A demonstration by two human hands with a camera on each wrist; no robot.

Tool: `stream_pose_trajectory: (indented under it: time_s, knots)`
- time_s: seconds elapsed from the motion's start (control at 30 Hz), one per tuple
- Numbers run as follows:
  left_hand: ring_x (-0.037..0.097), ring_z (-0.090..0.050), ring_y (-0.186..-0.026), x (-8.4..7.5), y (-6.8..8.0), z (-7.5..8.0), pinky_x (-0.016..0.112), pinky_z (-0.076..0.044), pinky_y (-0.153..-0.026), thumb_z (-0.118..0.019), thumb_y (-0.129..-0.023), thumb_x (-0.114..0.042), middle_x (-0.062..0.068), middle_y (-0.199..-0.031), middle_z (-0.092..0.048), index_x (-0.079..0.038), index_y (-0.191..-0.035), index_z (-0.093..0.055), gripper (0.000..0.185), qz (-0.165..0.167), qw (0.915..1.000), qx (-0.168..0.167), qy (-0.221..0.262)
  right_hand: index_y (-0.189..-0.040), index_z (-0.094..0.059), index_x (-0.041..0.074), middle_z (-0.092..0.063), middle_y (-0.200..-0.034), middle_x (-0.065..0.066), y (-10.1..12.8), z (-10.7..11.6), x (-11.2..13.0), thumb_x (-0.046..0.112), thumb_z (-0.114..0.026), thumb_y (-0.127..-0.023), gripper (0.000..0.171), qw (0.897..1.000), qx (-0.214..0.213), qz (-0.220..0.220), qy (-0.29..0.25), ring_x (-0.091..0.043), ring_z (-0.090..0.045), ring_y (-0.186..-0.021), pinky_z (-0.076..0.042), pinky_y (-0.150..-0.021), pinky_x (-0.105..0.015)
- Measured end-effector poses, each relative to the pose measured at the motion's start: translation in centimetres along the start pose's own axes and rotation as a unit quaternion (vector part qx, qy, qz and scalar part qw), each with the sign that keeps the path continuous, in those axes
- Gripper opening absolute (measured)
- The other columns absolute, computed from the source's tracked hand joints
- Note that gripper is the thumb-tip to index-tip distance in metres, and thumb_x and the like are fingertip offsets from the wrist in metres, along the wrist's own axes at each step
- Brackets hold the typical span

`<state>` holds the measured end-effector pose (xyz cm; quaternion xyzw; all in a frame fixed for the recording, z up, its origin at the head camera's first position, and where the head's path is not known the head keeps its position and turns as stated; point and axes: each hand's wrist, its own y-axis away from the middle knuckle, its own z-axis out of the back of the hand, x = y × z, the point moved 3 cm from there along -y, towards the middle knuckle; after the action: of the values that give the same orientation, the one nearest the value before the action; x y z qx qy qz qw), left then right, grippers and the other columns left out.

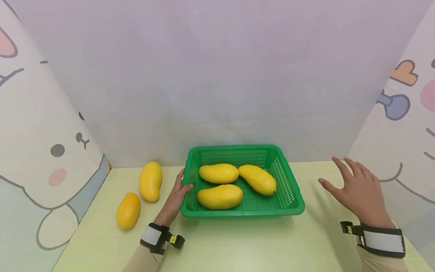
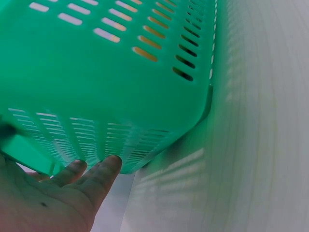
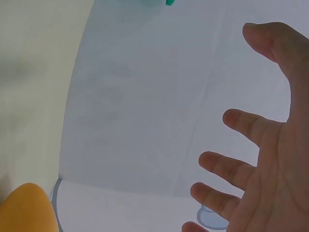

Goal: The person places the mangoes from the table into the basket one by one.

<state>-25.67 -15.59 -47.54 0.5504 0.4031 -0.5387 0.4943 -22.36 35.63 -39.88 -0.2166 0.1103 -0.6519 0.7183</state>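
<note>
1. Gripping the green basket (image 1: 244, 214) by its left rim, with the left hand's (image 1: 176, 198) thumb over the edge, fingers along the outside!
2. Spreading the right hand (image 1: 361, 194) wide, well apart from the basket's right side, near an orange-yellow fruit (image 3: 28, 211).
3. Counting three yellow mangoes (image 1: 220, 197) inside the basket, on the table (image 1: 244, 247).
4. Spotting two more mangoes (image 1: 150, 182) left of the left hand!

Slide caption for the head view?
Person's left grip holds a green slotted plastic basket of three yellow oblong fruits; right grip hovers empty.
</note>
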Motion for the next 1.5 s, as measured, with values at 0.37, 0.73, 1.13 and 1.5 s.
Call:
stream_pose_trajectory:
  time_s: [0.37, 0.73, 1.13, 1.5]
  knots:
    - [0.029, -0.012, -0.152, 0.0, 0.0, 0.0, 0.059, -0.014, -0.118, -0.043, -0.107, -0.021, 0.008, -0.169, -0.01, -0.027, -0.164, -0.004, 0.069, -0.005, 1.0, -0.001, 0.0, -0.152, -0.042, 0.009, -0.042, -0.143, -0.033, 0.3, -0.8, -1.3, 0.056, -0.071, -0.087, 0.086, 0.999, 0.037, -0.028, -0.004, -0.059, -0.036, -0.125, -0.028, -0.092, -0.076]
    - [0.029, -0.012, -0.152, 0.0, 0.1, 0.0, 0.058, -0.014, -0.118, -0.043, -0.107, -0.021, 0.008, -0.169, -0.01, -0.026, -0.164, -0.004, 0.069, -0.006, 1.0, -0.003, 0.002, -0.155, -0.034, 0.007, -0.037, -0.142, -0.039, 0.9, -1.7, -3.6, 0.063, -0.068, -0.087, 0.095, 0.995, 0.085, -0.059, -0.005, -0.062, -0.032, -0.124, -0.026, -0.09, -0.079]
    - [0.029, -0.012, -0.152, -0.1, 0.1, -0.1, 0.058, -0.014, -0.118, -0.043, -0.107, -0.021, 0.009, -0.169, -0.01, -0.026, -0.164, -0.004, 0.069, -0.01, 0.9999, 0.0, 0.004, -0.156, -0.032, 0.008, -0.034, -0.143, -0.04, 1.8, -3.1, -5.5, 0.069, -0.063, -0.087, 0.097, 0.989, 0.126, -0.08, 0.0, -0.064, -0.027, -0.125, -0.022, -0.093, -0.079]
    - [0.029, -0.006, -0.153, 0.0, 0.0, -0.1, 0.06, -0.009, -0.119, -0.043, -0.107, -0.021, 0.007, -0.169, -0.005, -0.024, -0.164, -0.003, 0.07, -0.008, 1.0, -0.001, 0.005, -0.153, -0.036, 0.005, -0.032, -0.145, -0.04, 2.4, -4.0, -6.5, 0.073, -0.061, -0.086, 0.099, 0.983, 0.158, -0.097, 0.0, -0.065, -0.028, -0.124, -0.023, -0.091, -0.08]
